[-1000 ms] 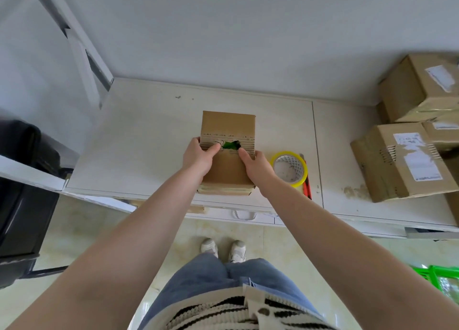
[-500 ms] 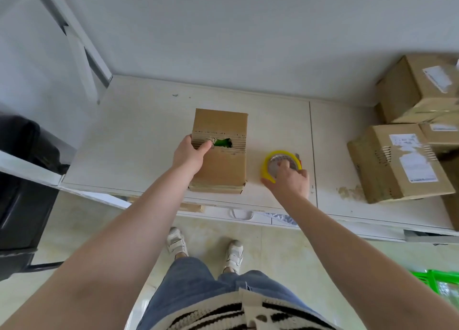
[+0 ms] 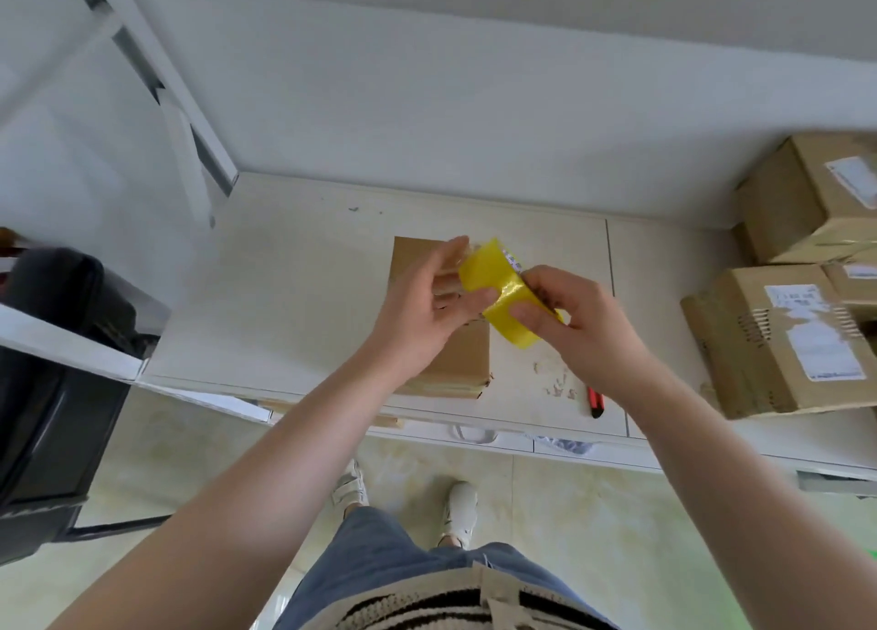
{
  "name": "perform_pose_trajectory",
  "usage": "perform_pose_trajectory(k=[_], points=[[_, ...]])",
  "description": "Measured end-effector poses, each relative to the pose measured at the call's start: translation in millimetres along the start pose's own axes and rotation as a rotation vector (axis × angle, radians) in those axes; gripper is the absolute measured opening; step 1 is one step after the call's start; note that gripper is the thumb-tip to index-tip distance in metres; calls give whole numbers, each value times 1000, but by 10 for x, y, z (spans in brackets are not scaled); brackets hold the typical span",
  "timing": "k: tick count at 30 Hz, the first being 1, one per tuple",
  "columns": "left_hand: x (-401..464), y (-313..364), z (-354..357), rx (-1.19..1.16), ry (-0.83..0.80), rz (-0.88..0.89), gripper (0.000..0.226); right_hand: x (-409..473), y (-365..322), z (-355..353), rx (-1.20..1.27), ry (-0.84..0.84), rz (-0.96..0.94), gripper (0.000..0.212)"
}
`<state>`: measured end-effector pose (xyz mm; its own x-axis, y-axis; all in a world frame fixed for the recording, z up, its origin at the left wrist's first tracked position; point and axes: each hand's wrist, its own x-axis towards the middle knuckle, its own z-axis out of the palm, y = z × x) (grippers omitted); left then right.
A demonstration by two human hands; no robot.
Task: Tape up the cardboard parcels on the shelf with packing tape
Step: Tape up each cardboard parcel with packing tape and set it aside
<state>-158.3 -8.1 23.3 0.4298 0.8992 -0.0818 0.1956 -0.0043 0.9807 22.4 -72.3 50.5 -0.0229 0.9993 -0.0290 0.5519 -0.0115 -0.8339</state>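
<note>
Your right hand point(image 3: 576, 326) had lifted the yellow roll of packing tape point(image 3: 505, 297) off the shelf point(image 3: 294, 297) and gripped it above the small brown cardboard parcel point(image 3: 455, 359); your left hand point(image 3: 427, 304), fingers relaxed, had released the parcel, probably to find the tape's end.

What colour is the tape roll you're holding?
Yellow. The tape roll shows best in the head view, gripped by the right hand.
</note>
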Motion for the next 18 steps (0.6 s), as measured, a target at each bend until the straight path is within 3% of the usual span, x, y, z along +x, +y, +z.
perform_pose_trajectory(k=[3,9,14,18], points=[[-83,28,-79,41,61,50,45,-18,15,69,8,-25,-16,27],[-111,18,-240,-14,209,-71,4,-54,65,179,12,-104,-63,26],[-100,109,-368,-9,230,-106,18,-58,72,205,-52,-142,-99,23],[-189,257,-371,-104,119,-98,14,73,127,67,-178,-4,27,23]])
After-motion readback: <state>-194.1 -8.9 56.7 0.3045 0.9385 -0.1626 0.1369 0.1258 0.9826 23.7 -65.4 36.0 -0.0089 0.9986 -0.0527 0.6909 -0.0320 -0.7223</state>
